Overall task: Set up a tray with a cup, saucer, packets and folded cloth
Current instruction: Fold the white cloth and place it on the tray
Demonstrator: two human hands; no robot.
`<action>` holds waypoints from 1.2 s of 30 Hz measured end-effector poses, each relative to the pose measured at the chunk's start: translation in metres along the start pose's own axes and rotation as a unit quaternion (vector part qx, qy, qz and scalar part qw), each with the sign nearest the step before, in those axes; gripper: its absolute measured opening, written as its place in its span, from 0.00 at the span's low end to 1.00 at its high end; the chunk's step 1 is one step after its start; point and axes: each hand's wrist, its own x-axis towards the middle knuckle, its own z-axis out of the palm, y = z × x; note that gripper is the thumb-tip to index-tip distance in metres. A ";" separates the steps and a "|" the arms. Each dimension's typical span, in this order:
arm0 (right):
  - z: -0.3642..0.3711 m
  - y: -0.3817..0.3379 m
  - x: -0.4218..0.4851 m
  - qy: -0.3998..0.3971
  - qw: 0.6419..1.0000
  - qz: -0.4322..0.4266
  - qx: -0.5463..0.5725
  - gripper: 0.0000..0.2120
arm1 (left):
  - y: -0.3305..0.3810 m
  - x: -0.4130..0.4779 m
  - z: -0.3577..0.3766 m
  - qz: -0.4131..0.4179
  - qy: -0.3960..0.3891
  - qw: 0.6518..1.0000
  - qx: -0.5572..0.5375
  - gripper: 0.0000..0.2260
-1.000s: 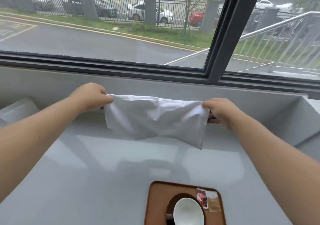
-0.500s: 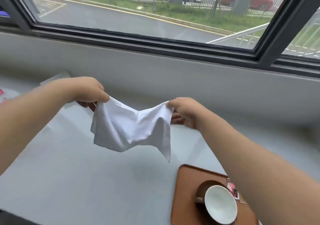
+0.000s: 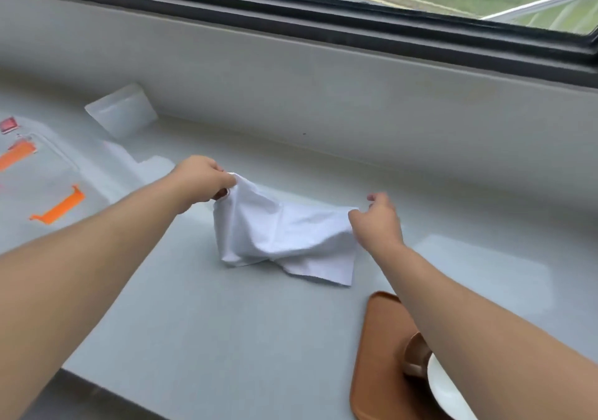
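A crumpled white cloth sags onto the grey counter, its lower edge resting on the surface. My left hand pinches the cloth's upper left corner. My right hand pinches the upper right corner, with one finger raised. At the lower right lies a brown tray. A brown cup with a white inside stands on the tray, half hidden by my right forearm. The saucer and the packets are not visible.
The grey counter runs along a wall under a dark-framed window. A clear plastic piece leans at the back left. Orange markings show at the far left. The counter's front edge crosses the lower left.
Both hands have lowered the cloth from the air until it rests on the counter. The view has tilted down and left, pushing the tray toward the lower right corner.
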 end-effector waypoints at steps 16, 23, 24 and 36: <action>0.084 -0.148 -0.010 -0.396 0.881 0.089 0.244 0.34 | 0.031 0.031 0.019 0.021 -0.110 0.991 -0.077 0.07; 0.111 -0.162 -0.009 -0.372 0.887 0.062 0.265 0.15 | -0.008 0.027 0.019 0.034 -0.172 0.968 -0.179 0.12; 0.114 -0.164 -0.010 -0.371 0.889 0.059 0.261 0.14 | -0.015 0.028 0.020 0.030 -0.168 0.968 -0.185 0.14; 0.115 -0.169 0.003 -0.331 0.926 -0.007 0.180 0.05 | -0.073 0.033 0.008 0.009 -0.160 0.982 0.097 0.12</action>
